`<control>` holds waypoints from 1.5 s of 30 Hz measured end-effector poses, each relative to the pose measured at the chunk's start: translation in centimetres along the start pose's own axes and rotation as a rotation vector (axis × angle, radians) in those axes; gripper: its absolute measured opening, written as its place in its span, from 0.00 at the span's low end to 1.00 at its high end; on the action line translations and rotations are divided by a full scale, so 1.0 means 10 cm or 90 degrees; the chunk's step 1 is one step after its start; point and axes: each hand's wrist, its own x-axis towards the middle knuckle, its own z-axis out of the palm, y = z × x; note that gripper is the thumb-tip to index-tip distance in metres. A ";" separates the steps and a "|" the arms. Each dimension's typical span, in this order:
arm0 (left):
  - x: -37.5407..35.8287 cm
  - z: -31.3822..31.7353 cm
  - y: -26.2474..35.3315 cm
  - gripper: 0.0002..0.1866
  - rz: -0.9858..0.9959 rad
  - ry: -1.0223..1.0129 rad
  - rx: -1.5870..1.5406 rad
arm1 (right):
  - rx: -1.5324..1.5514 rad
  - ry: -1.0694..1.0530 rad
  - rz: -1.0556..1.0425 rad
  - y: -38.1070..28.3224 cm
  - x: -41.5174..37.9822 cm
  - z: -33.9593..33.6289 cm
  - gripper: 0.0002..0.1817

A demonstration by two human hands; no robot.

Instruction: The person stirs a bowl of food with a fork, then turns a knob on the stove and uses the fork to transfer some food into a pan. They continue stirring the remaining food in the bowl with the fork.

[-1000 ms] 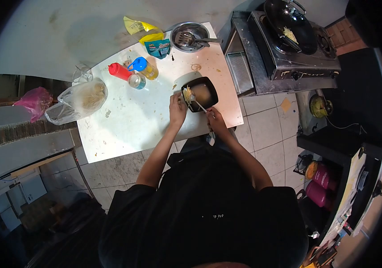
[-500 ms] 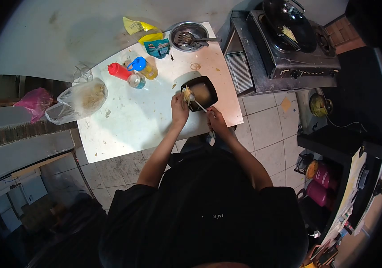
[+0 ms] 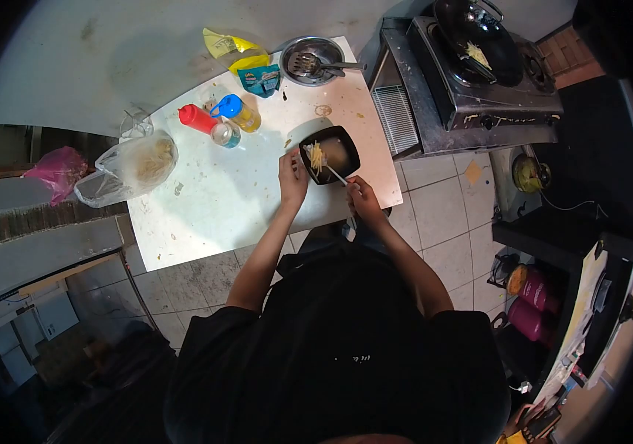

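A black squarish bowl (image 3: 353, 150) stands on the white table, with cloudy liquid inside. Pale yellow shredded strips (image 3: 317, 157) lie along its left side. My right hand (image 3: 361, 198) is closed around the handle of a thin metal utensil (image 3: 337, 175) that slants into the bowl. The utensil's head is among the strips, so its shape cannot be made out. At the bowl's left edge, my left hand (image 3: 293, 180) grips the rim, fingers partly hidden.
Behind the bowl are a metal bowl (image 3: 287, 68) with forks, a teal packet (image 3: 260, 80), a red squeeze bottle (image 3: 197, 118), a blue-capped bottle (image 3: 239, 112) and a small jar (image 3: 225, 135). A plastic bag (image 3: 120, 169) lies left. A wok (image 3: 505, 63) sits on the stove (image 3: 472, 103).
My left hand has drawn back from the strips to the bowl's left edge. The strips now lie further inside the bowl, and my right hand has shifted slightly right.
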 end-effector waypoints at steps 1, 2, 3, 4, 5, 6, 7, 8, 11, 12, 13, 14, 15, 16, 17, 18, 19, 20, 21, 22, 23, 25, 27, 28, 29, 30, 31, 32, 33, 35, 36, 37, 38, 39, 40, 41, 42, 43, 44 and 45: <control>0.01 -0.01 0.01 0.18 0.000 0.001 0.000 | -0.006 -0.008 0.006 -0.04 -0.03 -0.01 0.07; 0.03 -0.01 0.02 0.17 -0.042 0.008 -0.043 | -0.006 -0.009 0.006 -0.09 -0.05 -0.01 0.07; 0.04 -0.01 0.00 0.16 -0.085 0.016 -0.085 | -0.026 0.000 -0.011 -0.14 -0.08 0.00 0.07; 0.06 0.00 -0.04 0.16 -0.084 0.017 -0.085 | -0.047 0.008 -0.029 -0.20 -0.10 0.00 0.07; 0.07 0.01 -0.09 0.16 -0.133 0.018 -0.148 | -0.047 0.008 -0.029 -0.27 -0.13 -0.01 0.07; 0.09 0.01 -0.12 0.16 -0.181 0.019 -0.212 | -0.061 0.009 -0.019 -0.34 -0.16 -0.03 0.07; 0.12 0.01 -0.15 0.16 -0.181 0.019 -0.212 | -0.075 0.008 -0.010 -0.40 -0.18 -0.05 0.07; 0.14 0.00 -0.18 0.16 -0.175 0.018 -0.212 | -0.075 0.008 -0.010 -0.43 -0.19 -0.07 0.07; 0.16 -0.04 -0.27 0.16 -0.170 0.010 -0.191 | -0.129 0.024 -0.062 -0.48 -0.20 -0.16 0.07; 0.17 -0.05 -0.31 0.16 -0.170 0.005 -0.169 | -0.181 0.029 -0.084 -0.48 -0.19 -0.19 0.07; 0.16 -0.05 -0.34 0.16 -0.169 0.004 -0.169 | -0.232 0.035 -0.106 -0.48 -0.18 -0.20 0.07; 0.15 -0.05 -0.38 0.15 -0.189 -0.012 -0.167 | -0.232 0.036 -0.107 -0.46 -0.17 -0.20 0.07; 0.13 -0.06 -0.39 0.15 -0.210 -0.027 -0.165 | -0.235 0.042 -0.096 -0.44 -0.15 -0.20 0.07; 0.12 -0.06 -0.39 0.15 -0.210 -0.027 -0.164 | -0.239 0.048 -0.085 -0.42 -0.14 -0.20 0.07; 0.10 -0.05 -0.39 0.15 -0.210 -0.039 -0.168 | -0.238 0.047 -0.085 -0.41 -0.13 -0.20 0.07; 0.09 -0.06 -0.37 0.15 -0.210 -0.050 -0.173 | -0.221 0.041 -0.069 -0.41 -0.13 -0.19 0.07; 0.08 -0.06 -0.35 0.15 -0.211 -0.048 -0.171 | -0.204 0.035 -0.054 -0.41 -0.13 -0.17 0.07; 0.06 -0.05 -0.32 0.15 -0.200 -0.043 -0.171 | -0.203 0.033 -0.053 -0.41 -0.14 -0.16 0.07; 0.05 -0.04 -0.26 0.15 -0.188 -0.037 -0.171 | -0.185 0.020 -0.044 -0.46 -0.17 -0.14 0.07; 0.05 -0.06 -0.13 0.15 -0.188 -0.035 -0.171 | -0.166 0.008 -0.036 -0.48 -0.19 -0.12 0.07; 0.04 -0.07 0.00 0.15 -0.216 -0.034 -0.190 | -0.165 0.005 -0.036 -0.46 -0.18 -0.11 0.07; 0.03 -0.02 0.09 0.15 -0.244 -0.032 -0.209 | -0.171 0.008 -0.111 -0.40 -0.17 -0.10 0.09; 0.02 0.03 0.11 0.16 -0.214 -0.029 -0.233 | -0.184 0.005 -0.124 -0.36 -0.16 -0.11 0.09; 0.03 0.05 0.07 0.16 -0.191 -0.037 -0.234 | -0.198 0.004 -0.137 -0.35 -0.15 -0.12 0.08; 0.04 0.06 0.03 0.16 -0.191 -0.039 -0.235 | -0.198 0.006 -0.137 -0.34 -0.15 -0.13 0.08; 0.05 0.07 0.00 0.15 -0.182 -0.027 -0.182 | -0.219 0.022 -0.121 -0.32 -0.15 -0.13 0.07; 0.05 0.07 -0.02 0.15 -0.173 -0.015 -0.130 | -0.240 0.038 -0.105 -0.31 -0.14 -0.12 0.06; 0.04 0.07 -0.06 0.15 -0.173 -0.017 -0.130 | -0.239 0.040 -0.105 -0.25 -0.12 -0.13 0.06; 0.03 0.08 -0.16 0.15 -0.148 -0.008 -0.058 | -0.289 0.046 -0.132 -0.16 -0.08 -0.14 0.06; -0.02 0.08 -0.29 0.15 -0.123 0.000 0.016 | -0.337 0.052 -0.159 -0.10 -0.05 -0.12 0.06; -0.06 0.06 -0.30 0.15 -0.099 -0.018 -0.016 | -0.352 0.052 -0.160 -0.11 -0.06 -0.09 0.06; -0.10 0.06 -0.31 0.15 -0.075 -0.035 -0.049 | -0.367 0.052 -0.161 -0.11 -0.07 -0.06 0.06; -0.14 0.07 -0.32 0.15 -0.076 -0.037 -0.048 | -0.365 0.053 -0.160 -0.12 -0.08 -0.03 0.06; -0.16 0.07 -0.29 0.15 -0.069 -0.044 -0.072 | -0.364 0.048 -0.174 -0.14 -0.09 0.02 0.06; -0.18 0.05 -0.27 0.15 -0.063 -0.048 -0.097 | -0.362 0.042 -0.189 -0.16 -0.10 0.05 0.05; -0.19 0.04 -0.24 0.15 -0.064 -0.047 -0.095 | -0.361 0.040 -0.188 -0.19 -0.11 0.08 0.05; -0.19 0.02 -0.21 0.17 -0.081 -0.070 -0.078 | -0.396 0.038 -0.192 -0.23 -0.14 0.10 0.06; -0.20 0.01 -0.19 0.18 -0.098 -0.092 -0.061 | -0.431 0.036 -0.196 -0.25 -0.16 0.12 0.06; -0.20 0.01 -0.17 0.18 -0.098 -0.090 -0.061 | -0.431 0.034 -0.196 -0.26 -0.16 0.12 0.06; -0.20 0.00 -0.15 0.18 -0.098 -0.090 -0.060 | -0.446 0.033 -0.182 -0.26 -0.16 0.12 0.06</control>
